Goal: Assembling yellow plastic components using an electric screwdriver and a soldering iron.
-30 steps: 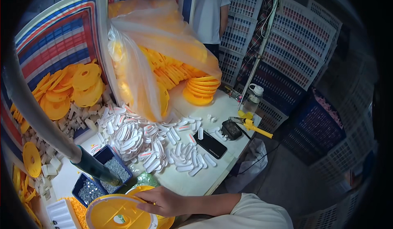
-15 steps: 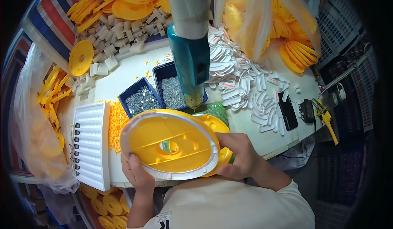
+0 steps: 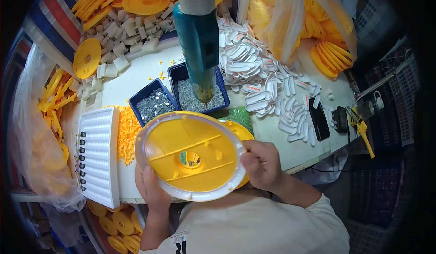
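Note:
My left hand (image 3: 152, 186) and my right hand (image 3: 264, 166) hold a round yellow plastic disc (image 3: 181, 138) between them, tilted up above the table's near edge. A pale ring runs round its rim, and ribs and a central hole show on its inner face. The left thumb lies on the left rim, the right thumb on the right rim; fingers behind are hidden. Partly covered by the disc, another yellow part (image 3: 240, 130) shows behind its right side. A teal electric screwdriver (image 3: 197, 49) hangs upright, its tip over a blue bin (image 3: 219, 110) of small metal pieces, touched by neither hand.
Another blue bin (image 3: 141, 120) holds metal pieces. Small orange pieces (image 3: 128, 133) lie beside a white ridged tray (image 3: 97, 158) on the left. White oval parts (image 3: 250, 65) are heaped at the right, near a black phone (image 3: 319, 122). Yellow discs (image 3: 145, 2) and pale blocks (image 3: 120, 49) are piled behind.
The screwdriver has swung left and away from me, off the disc's far edge. The disc has tipped so its inner face shows more fully. My right thumb has come up onto its rim.

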The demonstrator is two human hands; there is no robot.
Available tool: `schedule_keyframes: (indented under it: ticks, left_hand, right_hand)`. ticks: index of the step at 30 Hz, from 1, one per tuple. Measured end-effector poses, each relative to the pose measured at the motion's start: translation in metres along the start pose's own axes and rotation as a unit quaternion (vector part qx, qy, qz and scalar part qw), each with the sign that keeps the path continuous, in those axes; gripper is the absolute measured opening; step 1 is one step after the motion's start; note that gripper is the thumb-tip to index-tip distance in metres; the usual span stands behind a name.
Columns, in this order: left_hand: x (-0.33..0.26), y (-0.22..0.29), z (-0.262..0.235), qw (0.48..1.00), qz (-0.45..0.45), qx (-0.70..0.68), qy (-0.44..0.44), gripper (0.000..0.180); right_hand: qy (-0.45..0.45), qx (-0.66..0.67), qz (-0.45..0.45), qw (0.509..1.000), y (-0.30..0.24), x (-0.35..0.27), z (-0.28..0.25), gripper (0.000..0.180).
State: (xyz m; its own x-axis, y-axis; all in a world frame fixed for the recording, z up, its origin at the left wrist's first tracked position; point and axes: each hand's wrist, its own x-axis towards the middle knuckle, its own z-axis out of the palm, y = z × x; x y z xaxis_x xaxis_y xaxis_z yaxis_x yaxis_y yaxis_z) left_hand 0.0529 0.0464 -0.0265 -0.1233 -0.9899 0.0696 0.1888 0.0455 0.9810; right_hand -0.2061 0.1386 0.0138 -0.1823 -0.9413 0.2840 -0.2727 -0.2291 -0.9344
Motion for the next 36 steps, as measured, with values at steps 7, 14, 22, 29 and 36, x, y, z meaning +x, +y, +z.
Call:
schedule_keyframes:
  ticks: [7, 14, 22, 29, 36]
  left_hand:
    - [0.000, 0.005, 0.005, 0.991, 0.044, 0.116, -0.057, 0.041]
    - [-0.009, 0.009, 0.024, 0.999, -0.033, -0.030, 0.001, 0.035]
    - [-0.021, -0.007, 0.032, 0.988, -0.019, 0.026, -0.153, 0.042]
    - [0.013, -0.019, -0.003, 0.957, -0.008, 0.271, -0.105, 0.036]
    - [0.004, -0.024, 0.010, 0.942, -0.002, 0.293, -0.164, 0.036]
  right_hand:
    - [0.033, 0.135, 0.032, 0.990, 0.004, 0.014, 0.003, 0.053]
    - [-0.085, 0.572, 0.215, 0.787, 0.023, 0.018, -0.011, 0.043]
    - [-0.098, 0.104, 0.271, 0.952, 0.019, -0.026, 0.016, 0.042]
    - [-0.163, -0.251, -0.081, 0.951, -0.007, 0.010, -0.024, 0.038]
    - [-0.134, -0.359, -0.106, 0.918, 0.022, 0.016, -0.002, 0.045]
